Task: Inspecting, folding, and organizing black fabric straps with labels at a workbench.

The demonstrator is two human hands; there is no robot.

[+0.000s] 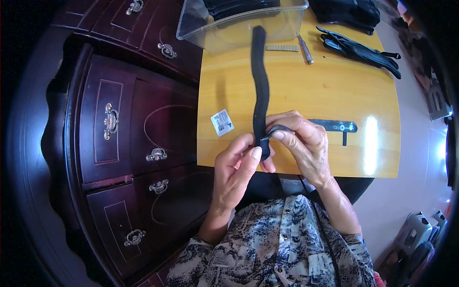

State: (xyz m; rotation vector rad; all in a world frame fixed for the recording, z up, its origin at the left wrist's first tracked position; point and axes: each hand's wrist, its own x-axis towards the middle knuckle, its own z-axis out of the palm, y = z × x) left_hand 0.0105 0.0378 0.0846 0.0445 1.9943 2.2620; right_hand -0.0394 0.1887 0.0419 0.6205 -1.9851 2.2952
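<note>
Yellow bench (334,91) surface showed beneath a black strap (260,86), probably light but springy, stretching away from the left fingers (247,165), which pinched its lower end, likely the surest hold; the right fingers (299,125) gripped a dark flap (273,130) alongside.

Below the fingers (247,163), I see a button-front shirt (246,253) blotched in dark navy and off-white, round buttons (284,237) down its placket (282,253), a slim black cable (328,237) to their right; matching sleeves (356,251) end well behind the fingers.
</note>
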